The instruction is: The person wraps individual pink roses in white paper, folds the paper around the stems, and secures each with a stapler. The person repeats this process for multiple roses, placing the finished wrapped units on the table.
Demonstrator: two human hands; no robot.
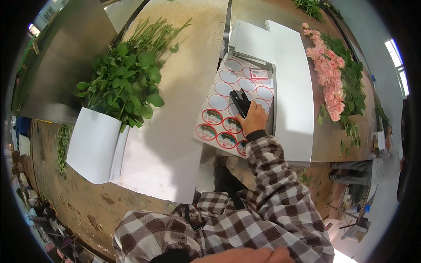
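Note:
My right hand (255, 117) is closed around a black stapler (241, 102) above a sheet of round stickers (227, 139). Some stickers are printed green and red; others are pale with red rims. A small red-and-white box (259, 74) lies on the sheet's upper part. My left hand (243, 255) is at the bottom edge, close to my body; its fingers are mostly cut off, so what it holds cannot be told. To the left, a bunch of leafy green stems (131, 72) rests with its lower leaves against a white paper wrap (95, 144).
White cardboard sheets (292, 98) lie right of the stickers, with a stack of white sheets (251, 41) above. Pink roses (329, 72) lie along the right table. A person (388, 154) is at the far right. Leaf scraps (304, 176) litter the floor.

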